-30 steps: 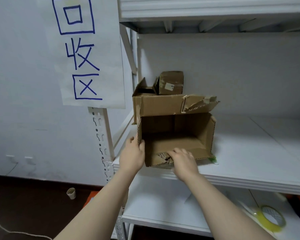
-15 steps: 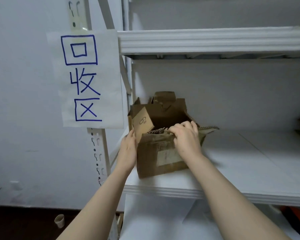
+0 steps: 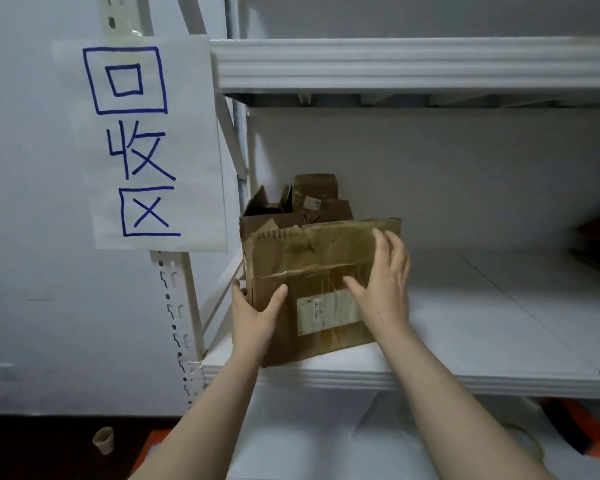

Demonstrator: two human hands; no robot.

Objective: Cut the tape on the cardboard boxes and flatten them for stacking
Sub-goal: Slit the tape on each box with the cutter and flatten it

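Observation:
A flattened brown cardboard box (image 3: pixel 312 258) with clear tape and a white label stands upright on the left end of the white shelf (image 3: pixel 465 341). My left hand (image 3: pixel 253 313) grips its lower left edge, thumb on the front face and fingers behind. My right hand (image 3: pixel 385 282) lies flat against the front face near the right edge, fingers straight. Behind it stand other cardboard boxes (image 3: pixel 291 209), partly hidden, one smaller piece poking up at the top.
A paper sign (image 3: pixel 146 140) with blue characters hangs on the rack's left upright. Another shelf (image 3: pixel 413 64) runs overhead. A paper cup (image 3: pixel 103 439) sits on the dark floor. Dark items (image 3: pixel 596 244) lie at the shelf's far right.
The box was open on its side, then got turned and folded; now it is pressed flat and upright against the boxes behind. My right hand moved from the top edge to the front face.

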